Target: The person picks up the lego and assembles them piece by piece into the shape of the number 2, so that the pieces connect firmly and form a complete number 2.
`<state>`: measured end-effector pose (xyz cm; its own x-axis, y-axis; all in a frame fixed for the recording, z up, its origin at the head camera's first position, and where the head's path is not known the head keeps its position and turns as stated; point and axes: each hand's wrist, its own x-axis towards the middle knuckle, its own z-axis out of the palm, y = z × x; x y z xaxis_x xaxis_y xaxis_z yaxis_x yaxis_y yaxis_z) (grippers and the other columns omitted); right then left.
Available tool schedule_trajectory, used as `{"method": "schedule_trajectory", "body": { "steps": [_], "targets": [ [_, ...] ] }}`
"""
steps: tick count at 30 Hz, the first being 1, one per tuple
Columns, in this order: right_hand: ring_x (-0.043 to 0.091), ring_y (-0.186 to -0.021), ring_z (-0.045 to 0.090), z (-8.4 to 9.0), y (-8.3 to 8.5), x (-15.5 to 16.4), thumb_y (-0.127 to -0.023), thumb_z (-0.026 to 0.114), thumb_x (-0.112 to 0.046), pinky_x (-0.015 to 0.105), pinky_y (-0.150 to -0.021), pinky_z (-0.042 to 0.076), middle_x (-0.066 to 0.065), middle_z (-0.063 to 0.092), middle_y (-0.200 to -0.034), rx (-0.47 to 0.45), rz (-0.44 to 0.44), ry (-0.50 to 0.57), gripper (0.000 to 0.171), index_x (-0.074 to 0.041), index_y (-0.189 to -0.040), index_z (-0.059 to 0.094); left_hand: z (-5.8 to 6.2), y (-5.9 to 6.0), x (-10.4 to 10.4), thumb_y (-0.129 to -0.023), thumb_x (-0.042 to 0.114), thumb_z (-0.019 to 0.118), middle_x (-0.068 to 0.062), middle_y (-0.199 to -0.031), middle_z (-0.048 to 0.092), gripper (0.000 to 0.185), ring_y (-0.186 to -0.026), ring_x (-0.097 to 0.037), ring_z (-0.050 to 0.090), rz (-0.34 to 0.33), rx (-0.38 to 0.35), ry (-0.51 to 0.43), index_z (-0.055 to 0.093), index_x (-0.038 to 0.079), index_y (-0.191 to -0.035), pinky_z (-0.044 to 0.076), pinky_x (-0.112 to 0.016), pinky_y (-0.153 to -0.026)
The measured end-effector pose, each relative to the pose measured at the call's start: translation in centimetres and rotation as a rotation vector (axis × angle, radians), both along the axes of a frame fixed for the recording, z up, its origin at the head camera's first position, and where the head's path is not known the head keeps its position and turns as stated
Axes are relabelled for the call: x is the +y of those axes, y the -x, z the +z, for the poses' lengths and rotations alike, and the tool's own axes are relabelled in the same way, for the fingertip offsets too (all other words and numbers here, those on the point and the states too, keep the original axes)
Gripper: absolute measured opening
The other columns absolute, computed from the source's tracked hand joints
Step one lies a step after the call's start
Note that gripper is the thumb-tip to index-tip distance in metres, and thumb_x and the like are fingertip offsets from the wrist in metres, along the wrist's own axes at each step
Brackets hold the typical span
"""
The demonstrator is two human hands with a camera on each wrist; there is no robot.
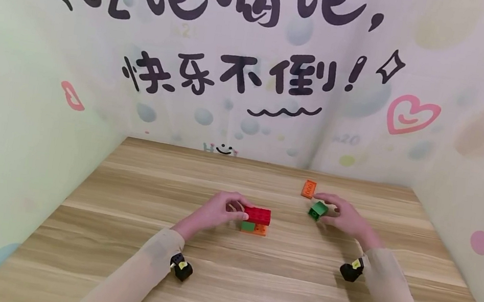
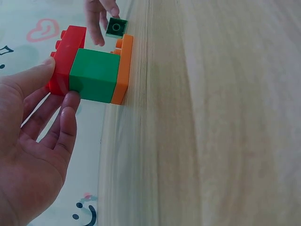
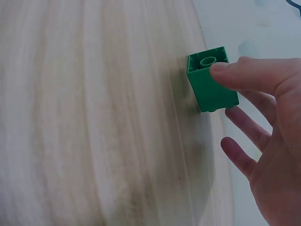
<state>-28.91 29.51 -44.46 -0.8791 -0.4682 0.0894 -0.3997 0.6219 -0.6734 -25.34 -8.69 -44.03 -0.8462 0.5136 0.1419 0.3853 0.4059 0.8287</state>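
A small stack stands mid-table: a red brick (image 1: 257, 215) on top of a green brick (image 1: 247, 226) and an orange piece (image 1: 261, 229). My left hand (image 1: 235, 211) grips the red brick's left end. In the left wrist view the thumb (image 2: 43, 66) and a fingertip (image 2: 69, 100) pinch the red brick (image 2: 66, 56), next to the green one (image 2: 95, 75). To the right, a loose green brick (image 1: 318, 211) lies tipped, its hollow underside showing (image 3: 209, 84). My right hand (image 1: 330, 208) touches it with the thumb (image 3: 244, 75), the other fingers spread and straight.
A flat orange brick (image 1: 308, 189) lies just behind the right hand. The wooden table (image 1: 223, 282) is closed in by printed walls (image 1: 19, 114) on the left, back and right. Wrist cameras sit on both sleeves.
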Motion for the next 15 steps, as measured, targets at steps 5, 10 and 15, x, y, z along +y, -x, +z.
{"method": "schedule_trajectory", "body": {
  "steps": [5,10,15],
  "targets": [
    [0.044,-0.12,0.054,-0.6,0.1,0.3,-0.086,0.071,0.002,0.059,-0.098,0.049,0.025,0.045,-0.148,-0.01,-0.003,0.003,0.061,-0.003,-0.143,0.048,0.1,-0.1,0.0,-0.09,0.015,0.072,-0.012,-0.111,0.071,0.027,-0.093,-0.019,0.066,-0.003,-0.017,-0.007,0.071,0.01,-0.116,0.054,-0.022,-0.073],
    [0.04,-0.108,0.063,-1.1,0.0,0.4,-0.088,0.069,0.002,0.047,-0.088,0.056,0.026,0.048,-0.143,-0.007,-0.032,-0.013,0.056,-0.004,-0.141,0.051,0.1,-0.1,0.0,-0.09,0.016,0.073,-0.012,-0.11,0.071,0.026,-0.093,-0.02,0.066,-0.002,-0.022,-0.014,0.071,0.01,-0.115,0.054,-0.022,-0.074],
    [0.036,-0.104,0.065,-1.4,-0.1,0.3,-0.088,0.069,0.0,0.039,-0.082,0.057,0.027,0.055,-0.136,-0.001,-0.062,-0.031,0.053,-0.004,-0.139,0.053,0.1,-0.1,0.0,-0.089,0.016,0.073,-0.012,-0.111,0.072,0.027,-0.094,-0.02,0.067,0.0,-0.017,-0.011,0.071,0.011,-0.115,0.054,-0.022,-0.075]
  ]
}}
